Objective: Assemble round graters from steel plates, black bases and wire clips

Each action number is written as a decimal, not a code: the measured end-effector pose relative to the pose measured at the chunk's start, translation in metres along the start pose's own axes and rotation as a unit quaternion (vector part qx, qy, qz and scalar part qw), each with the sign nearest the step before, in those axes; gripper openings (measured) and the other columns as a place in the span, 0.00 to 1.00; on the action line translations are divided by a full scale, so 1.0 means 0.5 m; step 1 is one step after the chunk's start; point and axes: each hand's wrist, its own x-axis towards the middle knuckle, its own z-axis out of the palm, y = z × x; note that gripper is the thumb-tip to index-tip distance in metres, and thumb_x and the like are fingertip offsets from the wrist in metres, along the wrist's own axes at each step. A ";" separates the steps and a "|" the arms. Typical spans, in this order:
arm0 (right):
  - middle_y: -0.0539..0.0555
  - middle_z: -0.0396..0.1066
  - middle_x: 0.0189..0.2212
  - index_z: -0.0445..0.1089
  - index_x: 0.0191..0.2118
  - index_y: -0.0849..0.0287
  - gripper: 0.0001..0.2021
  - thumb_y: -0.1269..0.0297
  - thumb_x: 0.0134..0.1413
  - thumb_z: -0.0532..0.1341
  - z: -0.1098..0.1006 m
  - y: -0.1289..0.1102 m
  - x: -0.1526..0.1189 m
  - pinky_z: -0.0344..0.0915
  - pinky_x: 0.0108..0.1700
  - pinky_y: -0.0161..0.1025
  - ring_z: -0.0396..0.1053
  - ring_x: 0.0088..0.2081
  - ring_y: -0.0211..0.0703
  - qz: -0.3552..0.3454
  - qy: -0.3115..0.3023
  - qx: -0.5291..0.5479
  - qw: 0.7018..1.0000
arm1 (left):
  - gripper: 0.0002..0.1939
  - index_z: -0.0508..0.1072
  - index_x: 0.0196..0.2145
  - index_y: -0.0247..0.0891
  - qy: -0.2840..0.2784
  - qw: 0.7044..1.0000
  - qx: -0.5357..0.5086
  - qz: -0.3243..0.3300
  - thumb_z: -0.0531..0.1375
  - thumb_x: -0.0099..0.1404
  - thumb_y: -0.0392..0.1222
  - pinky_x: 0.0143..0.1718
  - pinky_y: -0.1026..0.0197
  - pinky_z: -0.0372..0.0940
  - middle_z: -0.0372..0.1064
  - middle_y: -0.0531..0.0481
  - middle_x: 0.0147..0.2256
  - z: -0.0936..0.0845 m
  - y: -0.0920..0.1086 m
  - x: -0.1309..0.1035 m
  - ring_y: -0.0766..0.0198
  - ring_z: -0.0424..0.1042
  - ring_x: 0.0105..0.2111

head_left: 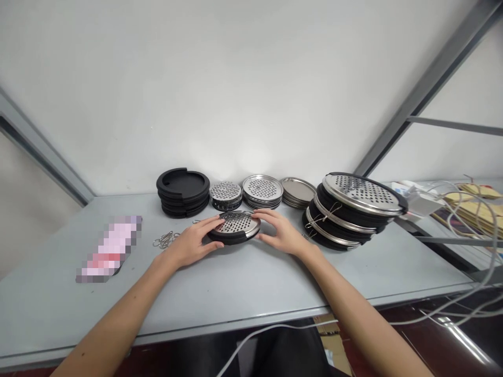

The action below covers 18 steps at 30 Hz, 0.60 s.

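Observation:
A round metal grater disc in a black rim [236, 225] is held between both hands near the middle of the grey table. My left hand [198, 238] grips its left edge, thumb in front and fingers on top. On the right edge, my right hand [281, 233] has its fingers and thumb against the rim. Behind it stand a stack of black round bases [184, 191], small perforated discs [226, 192], larger perforated discs [262, 189] and plain metal discs [298, 189]. Small wire clips [165, 240] lie beside my left hand.
A tall, leaning stack of black-rimmed grater discs [353, 209] stands to the right. A phone-like object [110, 248], blurred out, lies at the left. White cables [487, 262] hang past the table's right end, and a wall [236, 94] rises behind.

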 end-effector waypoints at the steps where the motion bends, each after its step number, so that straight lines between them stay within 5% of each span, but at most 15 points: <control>1: 0.61 0.67 0.55 0.68 0.55 0.56 0.22 0.63 0.54 0.64 0.001 0.003 -0.001 0.62 0.60 0.54 0.65 0.57 0.52 -0.003 0.005 -0.006 1.000 | 0.34 0.62 0.62 0.43 -0.002 1.000 0.000 0.004 0.57 0.64 0.62 0.63 0.49 0.56 0.56 0.45 0.64 0.002 0.002 0.000 0.52 0.60 0.62; 7: 0.61 0.69 0.53 0.70 0.54 0.56 0.20 0.65 0.54 0.64 0.007 0.018 -0.002 0.65 0.57 0.53 0.68 0.54 0.52 -0.017 0.006 -0.025 1.000 | 0.34 0.65 0.61 0.43 0.007 1.000 0.027 0.011 0.59 0.62 0.63 0.62 0.50 0.57 0.59 0.45 0.63 -0.009 0.014 -0.003 0.51 0.62 0.60; 9: 0.61 0.69 0.53 0.70 0.54 0.56 0.20 0.65 0.54 0.64 0.009 0.022 -0.002 0.65 0.57 0.53 0.68 0.55 0.52 -0.017 0.004 -0.025 1.000 | 0.30 0.70 0.56 0.42 0.076 0.996 0.041 -0.020 0.57 0.63 0.63 0.61 0.52 0.58 0.66 0.46 0.58 -0.038 -0.002 -0.023 0.52 0.65 0.58; 12: 0.61 0.69 0.54 0.70 0.54 0.56 0.21 0.66 0.53 0.64 0.013 0.025 -0.003 0.65 0.57 0.53 0.67 0.55 0.52 -0.014 -0.004 -0.027 1.000 | 0.26 0.72 0.51 0.41 0.228 0.956 0.089 -0.159 0.48 0.68 0.60 0.58 0.52 0.60 0.71 0.46 0.53 -0.108 -0.071 -0.082 0.53 0.68 0.54; 16: 0.61 0.69 0.54 0.70 0.54 0.56 0.21 0.66 0.53 0.65 0.016 0.022 -0.003 0.65 0.57 0.54 0.67 0.55 0.53 -0.017 -0.004 -0.031 0.999 | 0.41 0.62 0.60 0.28 0.131 0.908 0.195 -0.348 0.49 0.63 0.65 0.57 0.42 0.57 0.62 0.32 0.59 -0.198 -0.201 -0.174 0.39 0.61 0.59; 18: 0.61 0.70 0.53 0.70 0.54 0.55 0.21 0.65 0.52 0.65 0.016 0.020 -0.002 0.65 0.57 0.55 0.67 0.54 0.53 -0.019 -0.003 -0.034 0.999 | 0.43 0.59 0.63 0.30 0.089 0.900 0.186 -0.383 0.48 0.62 0.67 0.54 0.45 0.61 0.62 0.35 0.59 -0.220 -0.245 -0.203 0.40 0.64 0.57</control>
